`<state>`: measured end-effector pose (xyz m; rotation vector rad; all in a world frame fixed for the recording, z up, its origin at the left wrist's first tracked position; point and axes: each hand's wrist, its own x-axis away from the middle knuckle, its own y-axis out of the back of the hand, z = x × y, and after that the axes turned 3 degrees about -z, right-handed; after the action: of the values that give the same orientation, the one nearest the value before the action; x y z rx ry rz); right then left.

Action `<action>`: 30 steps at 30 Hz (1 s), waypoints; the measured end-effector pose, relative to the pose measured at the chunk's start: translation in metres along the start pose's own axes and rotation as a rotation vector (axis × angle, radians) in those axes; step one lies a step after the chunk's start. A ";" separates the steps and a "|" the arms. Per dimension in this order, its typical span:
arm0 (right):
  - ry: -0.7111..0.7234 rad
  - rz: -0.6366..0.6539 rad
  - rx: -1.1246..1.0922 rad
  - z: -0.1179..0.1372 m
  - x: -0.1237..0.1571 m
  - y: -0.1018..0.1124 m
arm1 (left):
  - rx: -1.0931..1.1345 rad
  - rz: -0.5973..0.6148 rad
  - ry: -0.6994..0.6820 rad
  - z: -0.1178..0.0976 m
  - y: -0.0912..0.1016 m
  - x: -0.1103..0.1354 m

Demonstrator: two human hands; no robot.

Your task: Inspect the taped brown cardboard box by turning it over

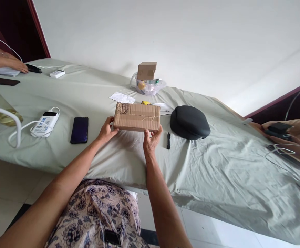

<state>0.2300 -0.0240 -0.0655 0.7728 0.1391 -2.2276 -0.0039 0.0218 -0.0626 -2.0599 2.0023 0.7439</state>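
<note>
A closed brown cardboard box (137,116) with dark scribbles at its upper left corner is between my hands over the table. My left hand (105,131) grips its left end, thumb along the lower edge. At the right end, my right hand (152,139) holds the lower corner with thumb and fingers. Fingers under the box are hidden. A black marker (168,141) lies to the right of my right hand, beside a black hard case (190,122). Left of my left hand lies a dark smartphone (79,130).
Behind the box, a clear plastic basket (150,89) carries a small carton (146,70). Paper sheets (122,97) and a yellow item (146,102) lie nearby. A cabled white power bank (45,124) and a bottle (3,106) stand left. Other people's hands (18,64) show at both sides.
</note>
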 end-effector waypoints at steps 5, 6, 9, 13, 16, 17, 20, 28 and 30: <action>-0.119 -0.009 0.003 -0.005 0.003 -0.005 | 0.139 0.069 0.071 -0.005 -0.003 0.004; -0.131 -0.011 -0.003 -0.005 0.003 -0.007 | 0.157 0.063 0.088 -0.006 -0.004 0.004; -0.123 -0.021 0.008 -0.001 0.008 -0.011 | 0.186 0.003 0.110 -0.008 -0.005 0.005; -0.063 -0.033 0.046 0.008 0.016 -0.019 | 0.122 -0.137 0.083 -0.014 -0.006 0.006; -0.061 -0.032 0.062 0.013 0.022 -0.022 | -0.012 -0.275 0.086 -0.019 -0.009 0.009; -0.065 -0.031 0.069 0.015 0.023 -0.023 | -0.032 -0.303 0.095 -0.020 -0.011 0.010; -0.084 -0.035 0.085 0.016 0.024 -0.025 | -0.027 -0.350 0.115 -0.023 -0.019 0.014; -0.111 -0.056 0.045 0.017 0.024 -0.027 | 0.003 -0.389 0.163 -0.030 -0.033 0.021; -0.096 -0.058 0.034 0.017 0.023 -0.024 | 0.019 -0.383 0.173 -0.032 -0.031 0.020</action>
<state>0.1927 -0.0268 -0.0682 0.6861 0.0777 -2.3225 0.0326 -0.0079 -0.0512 -2.4648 1.6013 0.4833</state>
